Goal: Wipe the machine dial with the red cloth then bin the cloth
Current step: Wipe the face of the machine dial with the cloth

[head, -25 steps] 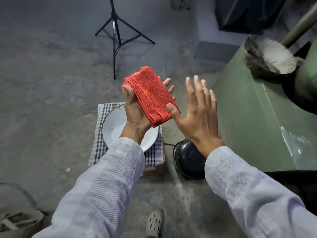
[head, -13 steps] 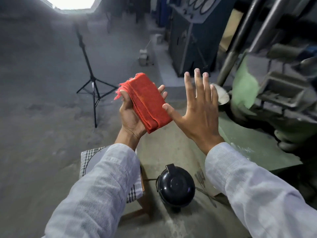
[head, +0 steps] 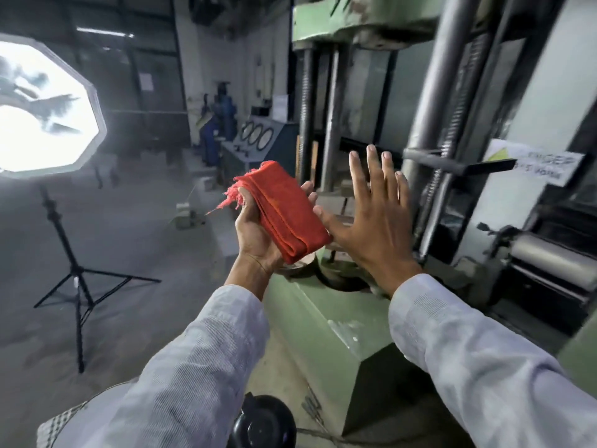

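Note:
A folded red cloth [head: 284,208] lies across the palm of my left hand [head: 258,234], held up at chest height with the thumb on its frayed end. My right hand [head: 374,221] is raised beside it, palm flat, fingers spread, its thumb touching the cloth's near edge. Three round white dials [head: 256,136] sit on a dark blue-grey console farther back, beyond the cloth. A black round lidded bin [head: 265,421] stands on the floor between my sleeves, at the bottom of the view.
A tall green press machine [head: 323,321] with steel columns [head: 429,124] stands right in front of my right hand. A light stand tripod [head: 79,279] with a bright softbox [head: 38,108] is on the left. A checked cloth [head: 55,425] shows at bottom left.
My head has tilted up: the floor, bowl and bin have slid down and the machine columns, dials and softbox have come into view. Both hands keep the same pose with the cloth.

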A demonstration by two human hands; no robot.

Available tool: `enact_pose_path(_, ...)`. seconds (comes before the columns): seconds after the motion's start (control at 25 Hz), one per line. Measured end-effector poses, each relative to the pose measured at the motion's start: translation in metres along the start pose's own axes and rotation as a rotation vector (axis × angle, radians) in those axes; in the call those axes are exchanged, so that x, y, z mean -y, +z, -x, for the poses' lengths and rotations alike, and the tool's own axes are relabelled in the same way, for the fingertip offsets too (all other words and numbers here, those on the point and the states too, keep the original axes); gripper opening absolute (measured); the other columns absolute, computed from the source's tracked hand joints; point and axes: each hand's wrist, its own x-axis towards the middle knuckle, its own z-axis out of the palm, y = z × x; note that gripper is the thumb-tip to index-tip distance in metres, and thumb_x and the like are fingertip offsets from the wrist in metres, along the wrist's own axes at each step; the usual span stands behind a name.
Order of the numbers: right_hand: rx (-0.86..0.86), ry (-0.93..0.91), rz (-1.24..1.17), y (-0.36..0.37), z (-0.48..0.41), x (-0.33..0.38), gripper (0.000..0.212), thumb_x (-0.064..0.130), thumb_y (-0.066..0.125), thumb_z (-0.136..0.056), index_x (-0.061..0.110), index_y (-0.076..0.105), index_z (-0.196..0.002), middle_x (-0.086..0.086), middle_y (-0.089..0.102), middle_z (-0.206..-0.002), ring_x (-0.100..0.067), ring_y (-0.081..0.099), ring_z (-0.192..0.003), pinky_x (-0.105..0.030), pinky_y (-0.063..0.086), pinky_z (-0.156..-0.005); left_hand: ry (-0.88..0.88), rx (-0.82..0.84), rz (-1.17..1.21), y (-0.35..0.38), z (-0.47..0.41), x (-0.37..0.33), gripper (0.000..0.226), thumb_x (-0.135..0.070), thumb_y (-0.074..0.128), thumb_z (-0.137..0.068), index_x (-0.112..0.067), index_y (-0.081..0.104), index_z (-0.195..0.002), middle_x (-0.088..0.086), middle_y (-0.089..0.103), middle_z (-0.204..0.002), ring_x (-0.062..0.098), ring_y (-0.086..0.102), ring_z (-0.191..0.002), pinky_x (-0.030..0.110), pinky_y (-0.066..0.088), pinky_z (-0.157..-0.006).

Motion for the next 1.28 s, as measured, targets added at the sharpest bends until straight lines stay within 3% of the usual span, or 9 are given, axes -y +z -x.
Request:
enact_pose_path(0.12,-0.054,0.053,0.087,-0.062,0.016,-0.069,0.101,0.082,0.034,-0.096,0.020,0.012,-0.172,-0.011,0.007,-0.181,-0.032,0.006,-0.168,-0.053,0.011,-0.135,-0.042,0.056,0.015,0.063,-0.014,0.055,0.101,-0.081,0.037,-0.094,-0.005,0.037,-0.161,0.028,0.038,-0.163,0.044,0.027,-0.157,0.060,0.016,-0.131)
enact_pose_path(0.24,-0.112,0.122,0.182,-0.132,0.046,-0.144,0.100,0.081,0.034,-0.096,0.019,0.015,-0.172,-0.012,0.011,-0.180,-0.033,0.010,-0.167,-0.055,0.015,-0.134,-0.088,0.131,0.013,0.126,-0.025,0.122,0.097,-0.081,0.036,-0.095,-0.006,0.044,-0.158,0.028,0.043,-0.160,0.045,0.030,-0.156,0.061,0.018,-0.130)
enact_pose_path(0.4,-0.170,0.189,0.296,-0.226,0.097,-0.238,0.097,0.078,0.038,-0.095,0.018,0.023,-0.170,-0.013,0.018,-0.179,-0.035,0.019,-0.166,-0.055,0.020,-0.132,-0.158,0.212,0.074,0.206,-0.033,0.229,0.098,-0.079,0.038,-0.095,-0.006,0.039,-0.160,0.027,0.036,-0.164,0.045,0.031,-0.155,0.064,0.020,-0.128)
enact_pose_path(0.56,-0.168,0.279,0.417,-0.303,0.153,-0.320,0.099,0.080,0.035,-0.095,0.018,0.021,-0.171,-0.015,0.018,-0.179,-0.037,0.016,-0.166,-0.057,0.020,-0.132,-0.263,0.297,0.110,0.279,-0.025,0.344,0.090,-0.078,0.028,-0.098,-0.009,0.056,-0.148,0.028,0.043,-0.160,0.045,0.039,-0.150,0.065,0.029,-0.124)
enact_pose_path(0.72,-0.167,0.400,0.560,-0.363,0.207,-0.387,0.099,0.081,0.031,-0.095,0.018,0.018,-0.171,-0.015,0.014,-0.179,-0.036,0.013,-0.167,-0.055,0.016,-0.133,-0.408,0.351,0.128,0.346,-0.013,0.442,0.095,-0.080,0.031,-0.096,-0.008,0.045,-0.157,0.029,0.041,-0.161,0.046,0.035,-0.153,0.066,0.026,-0.124)
enact_pose_path(0.96,-0.166,0.547,0.697,-0.419,0.270,-0.462,0.097,0.079,0.034,-0.097,0.018,0.018,-0.171,-0.013,0.013,-0.180,-0.034,0.013,-0.167,-0.054,0.015,-0.133,-0.511,0.442,0.130,0.411,-0.014,0.547,0.084,-0.075,0.031,-0.095,-0.010,0.065,-0.135,0.021,0.056,-0.146,0.041,0.054,-0.132,0.067,0.034,-0.118)
enact_pose_path(1.08,-0.165,0.605,0.761,-0.433,0.292,-0.497,0.097,0.079,0.033,-0.098,0.017,0.018,-0.171,-0.014,0.012,-0.180,-0.034,0.011,-0.167,-0.054,0.014,-0.134,-0.493,0.347,0.165,0.434,-0.021,0.590,0.079,-0.074,0.042,-0.088,-0.009,0.078,-0.114,0.018,0.070,-0.123,0.038,0.066,-0.113,0.064,0.047,-0.107)
enact_pose_path(1.16,-0.170,0.660,0.798,-0.437,0.302,-0.523,0.097,0.079,0.032,-0.097,0.018,0.017,-0.171,-0.014,0.009,-0.180,-0.033,0.008,-0.168,-0.054,0.013,-0.135,-0.469,0.186,0.208,0.451,-0.033,0.615,0.074,-0.072,0.040,-0.097,-0.007,0.073,-0.109,0.014,0.068,-0.106,0.033,0.066,-0.097,0.053,0.048,-0.108)
enact_pose_path(1.28,-0.188,0.722,0.849,-0.437,0.315,-0.561,0.096,0.077,0.038,-0.099,0.018,0.015,-0.171,-0.013,0.010,-0.181,-0.033,0.008,-0.168,-0.054,0.015,-0.134,-0.344,-0.042,0.136,0.478,-0.056,0.642,0.043,-0.060,0.053,-0.103,-0.020,0.069,-0.103,-0.003,0.064,-0.092,0.018,0.061,-0.090,0.030,0.056,-0.080)
